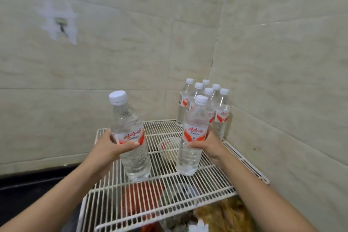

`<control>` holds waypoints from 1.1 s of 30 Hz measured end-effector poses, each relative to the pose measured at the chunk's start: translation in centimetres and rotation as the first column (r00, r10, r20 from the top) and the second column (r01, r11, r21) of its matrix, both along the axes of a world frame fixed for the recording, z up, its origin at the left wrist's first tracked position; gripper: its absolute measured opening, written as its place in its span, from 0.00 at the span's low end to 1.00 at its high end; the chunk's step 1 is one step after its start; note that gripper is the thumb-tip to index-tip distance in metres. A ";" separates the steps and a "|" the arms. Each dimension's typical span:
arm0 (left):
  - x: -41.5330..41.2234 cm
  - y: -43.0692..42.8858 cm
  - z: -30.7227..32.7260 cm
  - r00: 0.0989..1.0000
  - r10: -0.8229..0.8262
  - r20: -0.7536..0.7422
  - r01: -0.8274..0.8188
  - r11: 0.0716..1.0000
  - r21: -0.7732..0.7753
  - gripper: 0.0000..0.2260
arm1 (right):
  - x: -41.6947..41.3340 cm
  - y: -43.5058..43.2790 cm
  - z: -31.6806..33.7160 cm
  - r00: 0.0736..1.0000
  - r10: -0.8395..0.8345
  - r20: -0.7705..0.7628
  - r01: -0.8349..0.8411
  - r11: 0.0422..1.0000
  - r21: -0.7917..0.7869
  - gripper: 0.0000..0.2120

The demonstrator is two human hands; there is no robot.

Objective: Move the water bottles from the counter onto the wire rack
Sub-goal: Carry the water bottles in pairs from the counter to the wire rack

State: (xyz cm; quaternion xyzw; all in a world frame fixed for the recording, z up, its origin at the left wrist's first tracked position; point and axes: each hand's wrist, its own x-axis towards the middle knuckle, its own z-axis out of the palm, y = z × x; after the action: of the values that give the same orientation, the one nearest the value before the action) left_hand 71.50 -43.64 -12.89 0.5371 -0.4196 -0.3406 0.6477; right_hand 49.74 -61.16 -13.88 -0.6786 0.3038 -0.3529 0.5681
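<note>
Every bottle is full of clear water, caps on. Left hand point(111, 149) grips the tilted bottle point(130, 122) at its label above the wire rack point(188, 190), right hand point(209, 147) grips the upright bottle point(194, 132) just beside it. The six-bottle cluster point(220, 107) stands in the rack's back corner.

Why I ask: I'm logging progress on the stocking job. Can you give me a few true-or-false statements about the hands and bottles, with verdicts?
1. The left hand grips the left bottle round its label. True.
2. The right hand is empty. False: it grips the right bottle.
3. The left bottle has no cap. False: a white cap is on it.
4. Other bottles stand in the far right corner of the wire rack. True.
</note>
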 end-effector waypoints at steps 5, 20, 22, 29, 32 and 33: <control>2.5 -2.9 0.8 1.000 0.018 0.021 -0.019 0.999 0.045 0.32 | 4.2 -2.9 -0.5 0.976 0.199 -0.083 -0.199 0.980 0.010 0.36; 4.9 -5.8 0.9 0.988 0.066 0.140 -0.082 0.990 0.113 0.28 | 5.6 2.1 -4.2 0.958 -0.286 0.009 0.282 0.940 -0.191 0.52; 4.8 -6.4 1.1 0.988 0.073 0.134 -0.087 0.991 0.100 0.28 | 6.5 3.0 -4.5 0.937 -0.342 -0.066 0.311 0.908 -0.282 0.54; 4.9 -7.4 1.0 0.988 0.121 0.100 -0.126 0.991 0.047 0.18 | 8.4 0.7 -3.2 0.888 -0.414 -0.202 0.355 0.894 -0.272 0.34; 6.0 -7.5 0.8 0.985 0.153 0.084 -0.157 0.987 0.046 0.18 | 9.7 -1.6 -2.3 0.900 -0.416 -0.133 0.381 0.897 -0.225 0.28; 6.4 -7.6 0.7 0.984 0.162 0.069 -0.165 0.985 0.048 0.18 | 10.4 -2.5 -2.0 0.899 -0.424 -0.106 0.395 0.892 -0.221 0.28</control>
State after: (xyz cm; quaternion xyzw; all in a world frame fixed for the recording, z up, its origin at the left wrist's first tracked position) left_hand 77.88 -51.21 -12.16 0.5975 -0.3857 -0.2798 0.6450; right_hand 60.17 -63.71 -15.90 -0.6761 0.4466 -0.4402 0.3869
